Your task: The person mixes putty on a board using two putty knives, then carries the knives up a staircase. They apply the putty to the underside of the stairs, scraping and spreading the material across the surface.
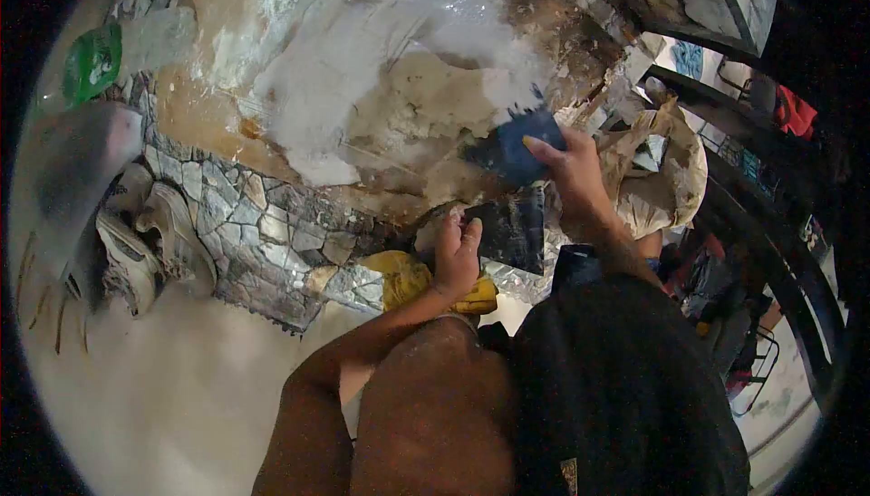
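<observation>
My right hand (566,167) grips a flat blue piece (526,147), thumb on top, at the right edge of a pale wet heap (317,88). A lumpy beige patch (421,106) lies in the middle of the heap. Nearer my body, my left hand (456,256) is closed at the left edge of a dark flat piece (512,231), with the thumb and a finger pointing up. The dark piece lies just below the blue one. Yellow material (399,280) shows beneath my left wrist.
Worn shoes (159,238) stand at the left beside a stone-patterned strip (258,215). A green bottle (93,63) lies at the upper left. On the right are a crumpled paper bag (666,174) and a dark metal frame (770,233).
</observation>
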Demonstrator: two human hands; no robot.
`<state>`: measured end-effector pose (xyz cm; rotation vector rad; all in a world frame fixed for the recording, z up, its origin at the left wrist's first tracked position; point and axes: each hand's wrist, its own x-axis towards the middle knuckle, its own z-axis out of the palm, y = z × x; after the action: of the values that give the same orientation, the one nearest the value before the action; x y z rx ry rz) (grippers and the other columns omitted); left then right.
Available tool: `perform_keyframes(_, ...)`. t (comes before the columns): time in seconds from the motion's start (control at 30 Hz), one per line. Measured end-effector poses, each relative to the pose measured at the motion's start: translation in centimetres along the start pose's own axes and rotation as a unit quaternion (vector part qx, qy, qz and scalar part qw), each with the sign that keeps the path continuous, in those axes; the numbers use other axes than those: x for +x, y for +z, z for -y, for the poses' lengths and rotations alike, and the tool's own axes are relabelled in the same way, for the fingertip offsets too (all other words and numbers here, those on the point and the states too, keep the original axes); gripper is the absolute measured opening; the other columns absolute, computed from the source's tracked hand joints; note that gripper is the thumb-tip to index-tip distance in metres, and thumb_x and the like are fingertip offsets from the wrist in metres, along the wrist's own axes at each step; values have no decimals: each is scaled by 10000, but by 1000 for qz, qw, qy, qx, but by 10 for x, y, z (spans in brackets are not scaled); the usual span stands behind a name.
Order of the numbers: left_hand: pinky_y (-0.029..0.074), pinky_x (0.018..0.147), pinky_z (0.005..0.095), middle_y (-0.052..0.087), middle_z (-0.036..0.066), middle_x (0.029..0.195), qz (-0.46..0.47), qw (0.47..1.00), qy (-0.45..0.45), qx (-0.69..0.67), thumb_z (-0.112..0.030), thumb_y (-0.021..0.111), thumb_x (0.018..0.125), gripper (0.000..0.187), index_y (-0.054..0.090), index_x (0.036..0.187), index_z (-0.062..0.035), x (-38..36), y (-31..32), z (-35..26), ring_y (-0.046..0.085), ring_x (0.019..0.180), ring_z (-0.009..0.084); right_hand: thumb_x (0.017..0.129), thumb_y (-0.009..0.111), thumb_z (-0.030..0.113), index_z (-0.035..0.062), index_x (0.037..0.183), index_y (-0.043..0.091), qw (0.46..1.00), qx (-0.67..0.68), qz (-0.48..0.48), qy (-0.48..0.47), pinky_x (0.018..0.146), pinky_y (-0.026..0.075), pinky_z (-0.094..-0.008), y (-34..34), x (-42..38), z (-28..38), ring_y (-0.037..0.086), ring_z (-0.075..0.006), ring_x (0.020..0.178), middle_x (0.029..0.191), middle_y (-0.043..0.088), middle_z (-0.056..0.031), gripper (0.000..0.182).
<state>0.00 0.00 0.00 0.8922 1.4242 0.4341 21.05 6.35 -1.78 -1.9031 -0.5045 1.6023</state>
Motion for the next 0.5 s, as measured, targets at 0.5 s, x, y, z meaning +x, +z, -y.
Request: perform_keyframes(0.5,398,823,430,538,251,1023,-10,991,100,90,-186,481,881,311,439,1112,18,-6,-4,6,510,969,405,725,646,75,-3,997,601,785,-482,55,-384,620,462,-316,67,34,206,594,-217,680,773,618,-120,286)
